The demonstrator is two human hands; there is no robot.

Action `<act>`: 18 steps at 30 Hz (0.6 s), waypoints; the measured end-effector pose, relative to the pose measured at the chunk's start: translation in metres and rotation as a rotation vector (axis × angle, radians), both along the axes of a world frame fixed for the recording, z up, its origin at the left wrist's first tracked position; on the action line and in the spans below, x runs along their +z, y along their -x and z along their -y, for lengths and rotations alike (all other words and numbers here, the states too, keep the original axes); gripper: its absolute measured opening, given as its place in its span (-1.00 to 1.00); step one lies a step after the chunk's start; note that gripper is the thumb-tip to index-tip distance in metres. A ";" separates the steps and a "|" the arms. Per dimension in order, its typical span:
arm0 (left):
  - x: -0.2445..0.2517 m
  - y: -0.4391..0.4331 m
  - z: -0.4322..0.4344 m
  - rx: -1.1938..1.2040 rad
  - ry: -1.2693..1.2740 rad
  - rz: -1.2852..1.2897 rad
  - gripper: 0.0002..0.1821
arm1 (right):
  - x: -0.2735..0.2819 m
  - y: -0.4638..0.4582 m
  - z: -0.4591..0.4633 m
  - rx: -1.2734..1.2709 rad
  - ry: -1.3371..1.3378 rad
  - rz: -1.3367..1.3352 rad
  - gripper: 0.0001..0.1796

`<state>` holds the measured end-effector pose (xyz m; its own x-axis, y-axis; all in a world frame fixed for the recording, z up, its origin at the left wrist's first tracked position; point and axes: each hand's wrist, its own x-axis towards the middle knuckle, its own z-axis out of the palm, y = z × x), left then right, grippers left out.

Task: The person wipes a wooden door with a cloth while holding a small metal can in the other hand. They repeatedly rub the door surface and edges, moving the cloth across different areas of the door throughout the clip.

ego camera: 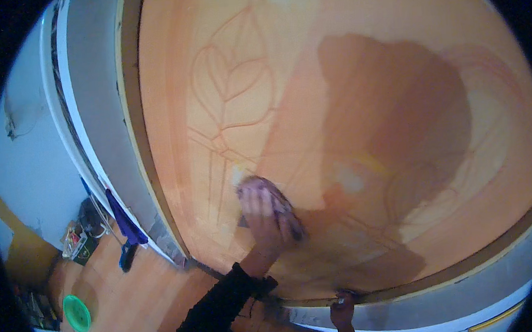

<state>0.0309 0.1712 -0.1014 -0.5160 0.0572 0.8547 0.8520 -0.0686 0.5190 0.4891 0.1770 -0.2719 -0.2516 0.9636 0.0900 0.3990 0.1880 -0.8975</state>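
Observation:
A large orange-painted panel (292, 142) fills most of the view, with leaf outlines (232, 91) drawn in darker orange. My left hand (261, 207) is pressed flat on it, below the leaves, and holds a bunched pinkish-purple cloth (288, 210) against the paint. A pale patch (238, 173) shows just beyond my fingertips. Lower down, my right hand (342, 313) is at the panel's bottom edge, its fingers over the brown inner border (390, 290). Whether it grips the border or holds some small item is too dim to tell.
A grey and white frame (96, 107) surrounds the panel. A purple cloth (125, 220) hangs at its left edge. On the wooden floor (133, 299) are a green basin (77, 314), a dark brush-like item (127, 255) and a box of odds and ends (81, 248). A head-shaped shadow falls across the panel.

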 end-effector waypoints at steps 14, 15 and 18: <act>-0.006 -0.262 -0.022 -0.906 0.560 -0.672 -0.25 | 0.016 0.020 0.025 -0.098 -0.138 0.574 -0.49; -0.008 -0.271 -0.025 -0.805 0.564 -0.736 -0.24 | 0.014 0.022 0.024 -0.107 -0.201 0.575 -0.51; -0.013 -0.283 -0.028 -0.379 0.395 -0.944 -0.25 | 0.012 0.024 0.022 -0.069 -0.516 0.696 -0.52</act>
<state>0.3142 0.1991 -0.1140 0.4472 0.4314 0.7835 0.8772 -0.3828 -0.2899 0.4649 0.1549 -0.2603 -0.3542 0.8598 0.3678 0.8511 0.4593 -0.2543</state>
